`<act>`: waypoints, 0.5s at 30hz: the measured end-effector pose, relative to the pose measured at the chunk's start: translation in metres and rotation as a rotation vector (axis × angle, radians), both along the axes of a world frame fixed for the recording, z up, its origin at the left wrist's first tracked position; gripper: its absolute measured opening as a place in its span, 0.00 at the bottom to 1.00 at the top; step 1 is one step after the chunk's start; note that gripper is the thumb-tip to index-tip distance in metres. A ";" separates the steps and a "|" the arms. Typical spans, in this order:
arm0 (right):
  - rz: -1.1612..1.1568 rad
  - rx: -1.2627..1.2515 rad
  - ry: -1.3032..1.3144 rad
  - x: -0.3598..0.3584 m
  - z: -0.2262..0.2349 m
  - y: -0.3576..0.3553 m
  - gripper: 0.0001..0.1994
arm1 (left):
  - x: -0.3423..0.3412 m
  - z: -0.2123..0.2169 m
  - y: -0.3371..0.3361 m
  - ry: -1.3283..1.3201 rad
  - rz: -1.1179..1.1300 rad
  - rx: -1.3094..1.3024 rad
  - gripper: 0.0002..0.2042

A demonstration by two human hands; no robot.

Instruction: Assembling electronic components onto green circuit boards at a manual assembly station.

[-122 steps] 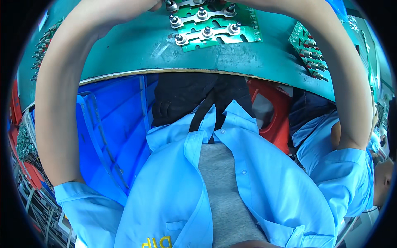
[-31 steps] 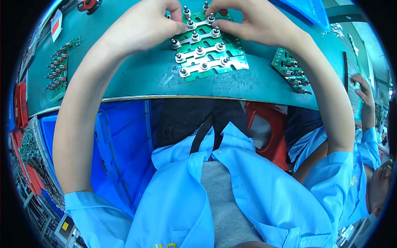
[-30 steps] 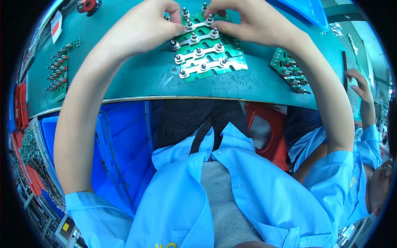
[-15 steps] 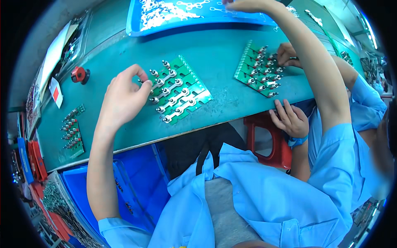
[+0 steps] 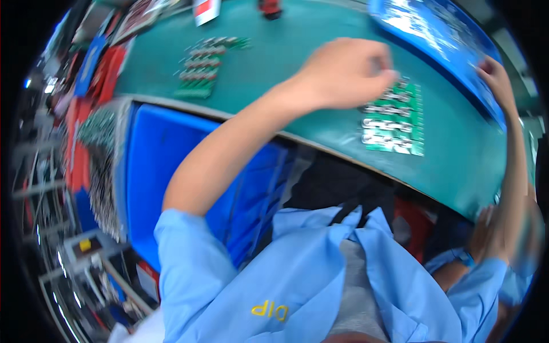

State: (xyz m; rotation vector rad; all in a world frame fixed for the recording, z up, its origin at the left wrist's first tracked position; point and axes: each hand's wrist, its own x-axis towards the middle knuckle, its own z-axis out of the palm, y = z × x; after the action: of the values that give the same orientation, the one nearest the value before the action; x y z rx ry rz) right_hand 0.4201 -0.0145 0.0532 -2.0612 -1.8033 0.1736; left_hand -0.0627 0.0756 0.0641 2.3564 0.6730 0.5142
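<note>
Two hands apart: left hand (image 5: 343,74) pinched narrow just above green circuit board (image 5: 394,117), right hand (image 5: 496,77) grip indiscernible at blue tray (image 5: 434,34); best steady board first.

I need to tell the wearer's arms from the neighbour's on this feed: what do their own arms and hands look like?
Both hands are bare, no gloves, rings or watch visible. The left hand and right hand come off bare forearms. Short light-blue sleeves of an open work shirt end above the elbow, with a small yellow mark on the chest, over a grey top.

Head-worn, downward, close over bench (image 5: 297,63)
</note>
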 end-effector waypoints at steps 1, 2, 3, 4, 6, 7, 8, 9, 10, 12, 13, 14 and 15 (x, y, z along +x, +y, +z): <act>0.045 0.009 0.021 0.003 -0.007 0.003 0.09 | 0.008 0.003 -0.001 -0.008 0.004 -0.004 0.15; 0.031 0.030 0.030 0.007 -0.015 0.007 0.09 | 0.016 0.002 -0.002 -0.020 0.005 -0.009 0.14; 0.007 0.052 0.034 0.015 -0.019 0.010 0.09 | 0.024 0.001 -0.002 -0.050 0.010 -0.019 0.13; -0.022 0.074 0.035 0.023 -0.022 0.013 0.10 | 0.030 0.000 -0.002 -0.053 0.001 -0.021 0.13; -0.114 0.099 0.022 0.038 -0.026 0.006 0.12 | 0.039 -0.004 -0.002 -0.047 -0.025 -0.030 0.13; -0.175 0.107 0.003 0.045 -0.023 -0.001 0.13 | 0.043 -0.004 -0.003 -0.041 -0.039 -0.034 0.13; -0.218 0.095 -0.029 0.049 -0.012 -0.019 0.13 | 0.048 -0.005 -0.004 -0.069 -0.084 -0.049 0.13; -0.195 0.084 -0.169 0.040 -0.011 -0.014 0.14 | 0.041 -0.004 0.000 -0.071 -0.073 -0.028 0.13; -0.176 0.069 -0.312 0.031 -0.011 -0.008 0.16 | 0.034 -0.004 0.002 -0.078 -0.070 -0.008 0.13; -0.180 0.182 -0.250 0.002 0.002 0.006 0.21 | 0.023 -0.001 0.006 -0.127 -0.017 0.003 0.10; -0.252 0.190 -0.114 -0.031 0.023 0.000 0.21 | 0.035 -0.003 0.017 -0.175 -0.028 0.016 0.10; -0.228 0.209 0.048 -0.048 0.039 -0.004 0.21 | 0.042 -0.008 0.022 -0.257 -0.062 0.024 0.09; -0.103 0.246 0.216 -0.057 0.040 -0.011 0.19 | 0.055 0.004 0.015 -0.333 -0.106 0.030 0.08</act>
State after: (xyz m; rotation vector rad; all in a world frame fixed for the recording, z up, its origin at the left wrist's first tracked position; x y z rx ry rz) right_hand 0.3628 -0.0258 0.0928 -1.8793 -1.5058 0.1321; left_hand -0.0080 0.0911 0.0677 2.2449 0.3876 0.8491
